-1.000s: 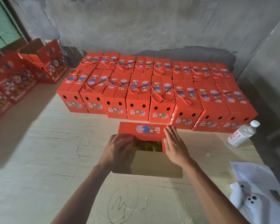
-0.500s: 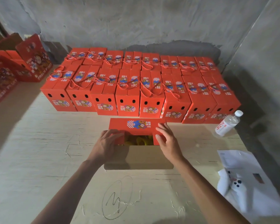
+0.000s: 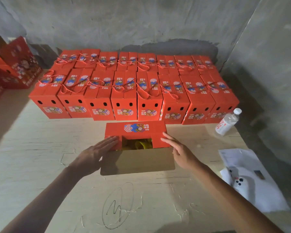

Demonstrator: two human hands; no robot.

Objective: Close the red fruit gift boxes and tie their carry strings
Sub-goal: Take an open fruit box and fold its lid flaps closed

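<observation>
Left hand (image 3: 97, 153) flat, fingers straight, pressing the left side flap; right hand (image 3: 180, 150) open too, fingertips on the right flap (yellow fruit (image 3: 138, 144) showing between) of the open box (image 3: 135, 130) on the table (image 3: 40, 165).

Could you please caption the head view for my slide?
Both hands, left and right, fold an open red gift box's side flaps inward.

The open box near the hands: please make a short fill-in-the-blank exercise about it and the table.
1. The open box shows ____ fruit inside.
2. The left hand lies flat on the box's ____ side flap.
3. The water bottle stands on the ____ side of the table.

Missing words: yellow; left; right
</observation>
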